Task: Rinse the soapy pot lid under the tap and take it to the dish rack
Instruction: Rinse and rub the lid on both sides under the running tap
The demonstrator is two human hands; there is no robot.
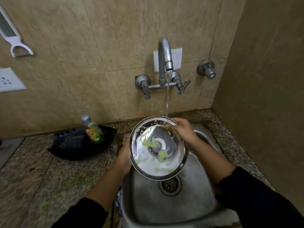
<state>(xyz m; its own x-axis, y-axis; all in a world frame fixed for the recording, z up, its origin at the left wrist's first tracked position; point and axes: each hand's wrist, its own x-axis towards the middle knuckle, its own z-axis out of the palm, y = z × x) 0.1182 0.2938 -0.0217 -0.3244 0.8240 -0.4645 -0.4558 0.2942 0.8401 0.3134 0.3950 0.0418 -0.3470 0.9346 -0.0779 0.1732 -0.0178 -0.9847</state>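
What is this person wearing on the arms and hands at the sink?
Both arms have dark, black-looking sleeves pushed back, leaving the forearms bare. The left hand and right hand are bare: no gloves, and no rings, watch or bracelet visible. Motion blur hides finer detail.

Sink zone: round steel pot lid (158,148) fills the far half of the steel sink basin (172,209); near half around the drain open. Far: chrome wall tap (164,55), running, overhangs the lid's far edge. Left: black plastic tray (82,142) holding a green dish-soap bottle (93,130); speckled granite counter (32,178) nearer it bare. Right: beige side wall (263,96) close.
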